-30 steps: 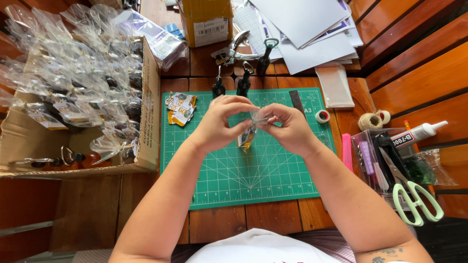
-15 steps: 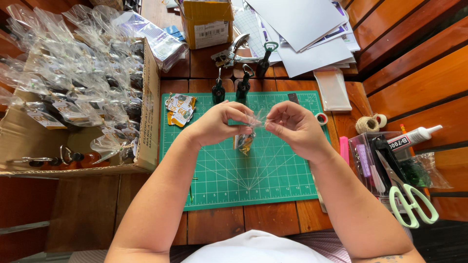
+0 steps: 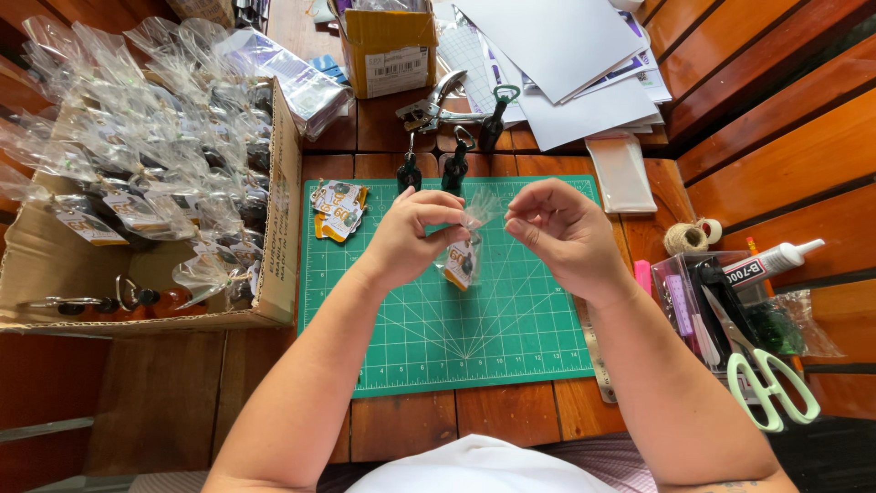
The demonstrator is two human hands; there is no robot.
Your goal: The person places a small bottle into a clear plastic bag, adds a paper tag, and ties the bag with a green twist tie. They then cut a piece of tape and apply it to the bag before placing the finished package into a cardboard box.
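A wooden counter (image 3: pixel 164 402) carries a green cutting mat (image 3: pixel 474 338). Left of the mat stands a cardboard box (image 3: pixel 274 237) full of bagged pieces. Above the mat's middle, the left hand (image 3: pixel 415 236) has its grip closed on the neck of a small clear bag (image 3: pixel 464 251) with a dark piece inside. Just right of the bag, the right hand (image 3: pixel 561 233) pinches thumb and forefinger together, apart from the bag; what it holds I cannot tell
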